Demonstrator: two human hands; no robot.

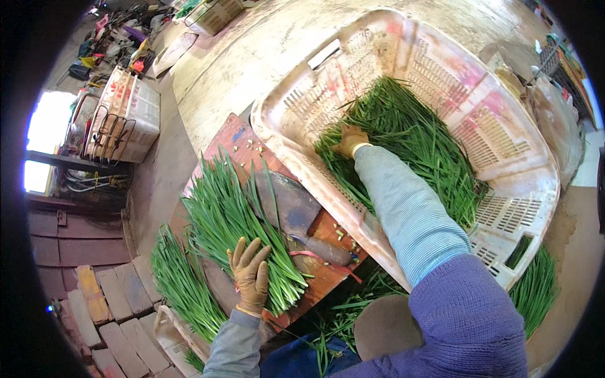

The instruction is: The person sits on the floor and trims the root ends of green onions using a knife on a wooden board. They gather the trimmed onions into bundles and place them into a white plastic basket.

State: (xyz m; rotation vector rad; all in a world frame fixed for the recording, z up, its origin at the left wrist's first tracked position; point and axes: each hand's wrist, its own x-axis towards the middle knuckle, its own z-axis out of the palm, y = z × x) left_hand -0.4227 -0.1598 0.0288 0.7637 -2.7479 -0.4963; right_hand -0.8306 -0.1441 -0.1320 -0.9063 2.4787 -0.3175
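Note:
A bundle of green chives (227,203) lies on a reddish wooden board (321,288), pale cut ends toward me. My left hand (250,276), in a tan glove, rests on the bundle near those ends with its fingers spread. To the right reaches my gloved right hand (351,139), inside a large white plastic basket (314,163). It touches the heap of chives (416,141) there; its fingertips are partly hidden, so whether it grips any I cannot tell. Beside the bundle a broad-bladed cleaver (288,198) lies flat, its handle (328,251) toward me.
More chives (184,283) lie left of the board, above a plastic crate (177,326). Another bunch (536,288) stands beyond the basket's right side. A red tie (326,263) and cut bits lie by the cleaver. Bricks (125,342) are stacked at lower left.

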